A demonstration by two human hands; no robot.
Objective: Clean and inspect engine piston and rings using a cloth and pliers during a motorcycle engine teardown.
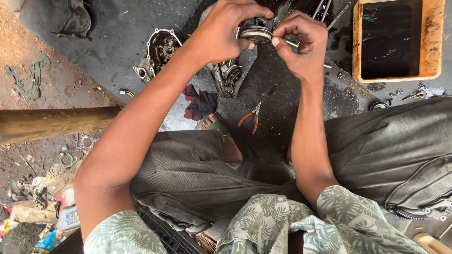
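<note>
Head view, left hand (221, 33) gripping piston (256, 30), right hand (299, 42) seemingly pinching its edge

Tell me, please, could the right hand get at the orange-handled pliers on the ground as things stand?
Probably yes, once freed: the pliers lie in the open on the dark ground, nothing on them. But the right hand and left hand both hold a round metal engine part.

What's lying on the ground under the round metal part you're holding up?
Below the round metal part, gripped by the left hand and right hand, lie oily dark ground and an engine casing. The hands hide whatever lies directly beneath.
</note>
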